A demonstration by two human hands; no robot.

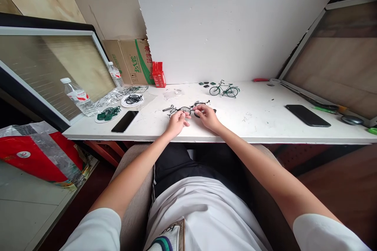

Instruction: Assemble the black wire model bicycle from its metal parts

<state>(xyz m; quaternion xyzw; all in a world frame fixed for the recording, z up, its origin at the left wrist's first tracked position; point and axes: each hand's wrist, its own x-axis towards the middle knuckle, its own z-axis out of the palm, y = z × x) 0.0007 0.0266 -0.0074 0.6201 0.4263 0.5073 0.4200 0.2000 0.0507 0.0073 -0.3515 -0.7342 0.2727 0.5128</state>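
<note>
Both hands are over the white table [259, 125], near its front edge. My left hand [177, 122] has its fingers pinched together at small dark parts; what they hold is too small to name. To its right, my right hand [207, 116] pinches with thumb and forefinger at something tiny and thin. Black model bicycle parts [185, 109] lie just beyond and between the fingers, partly hidden by them. A dark round part shows behind my right hand. Farther back, a green model bicycle [224, 90] stands upright, with small dark pieces [207, 84] to its left.
On the left are a phone [125, 121], two plates of parts [108, 114] [132, 100], bottles [80, 97] and a red box [159, 74]. A black phone [308, 115] and tools [316, 100] lie at the right. A white board [235, 27] stands behind.
</note>
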